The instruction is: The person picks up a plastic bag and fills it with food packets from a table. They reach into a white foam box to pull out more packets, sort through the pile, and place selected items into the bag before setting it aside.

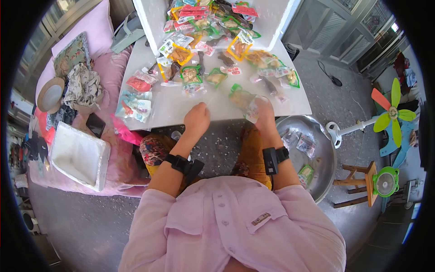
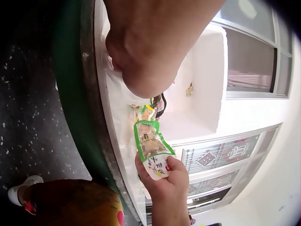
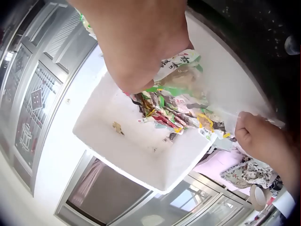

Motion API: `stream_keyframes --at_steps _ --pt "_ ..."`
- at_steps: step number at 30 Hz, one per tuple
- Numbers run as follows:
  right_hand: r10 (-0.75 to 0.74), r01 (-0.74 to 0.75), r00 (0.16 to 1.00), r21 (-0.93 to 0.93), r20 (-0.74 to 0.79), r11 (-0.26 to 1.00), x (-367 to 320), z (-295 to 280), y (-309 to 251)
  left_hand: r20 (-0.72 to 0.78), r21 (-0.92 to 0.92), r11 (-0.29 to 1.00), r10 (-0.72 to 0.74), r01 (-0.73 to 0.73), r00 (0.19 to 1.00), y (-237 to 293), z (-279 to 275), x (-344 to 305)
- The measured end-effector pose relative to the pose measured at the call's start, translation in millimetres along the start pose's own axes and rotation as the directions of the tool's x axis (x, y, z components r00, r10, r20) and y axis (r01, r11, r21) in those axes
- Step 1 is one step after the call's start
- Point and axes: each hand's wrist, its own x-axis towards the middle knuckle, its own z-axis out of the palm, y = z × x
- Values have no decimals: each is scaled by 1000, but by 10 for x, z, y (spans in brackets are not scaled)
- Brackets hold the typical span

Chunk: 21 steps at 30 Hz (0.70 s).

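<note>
My right hand grips a green-edged clear food packet by its printed end, over the front of the white table. In the left wrist view the packet shows pale pieces of food inside, and the right thumb lies on its printed label. Curled in at the table's front edge is my left hand. A thin edge of clear plastic film shows at its fingers in the right wrist view; most of what it pinches is hidden.
A white foam box heaped with packets stands at the table's back. Several packets lie before it. Right of my legs is a metal basin holding a few packets. A foam lid rests on the pink bed at left.
</note>
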Motion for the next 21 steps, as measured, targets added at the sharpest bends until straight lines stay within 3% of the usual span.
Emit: stream_keyframes --at_steps 5,8,11,14,21 --pt "151 -141 982 -94 113 986 -218 -57 -139 32 -28 999 25 -24 999 86 102 -21" --pt "172 -148 972 -153 158 977 -259 36 -125 59 -54 999 3 0 998 129 135 -64" --pt "255 -216 955 -231 154 949 -208 22 -68 11 -65 997 44 -43 999 144 160 -102" --pt "259 -219 956 -250 138 943 -182 68 -67 57 -3 999 40 -40 998 184 124 -126" --pt "279 -232 916 -185 287 955 -30 119 52 8 16 995 101 -101 995 339 3 -102"
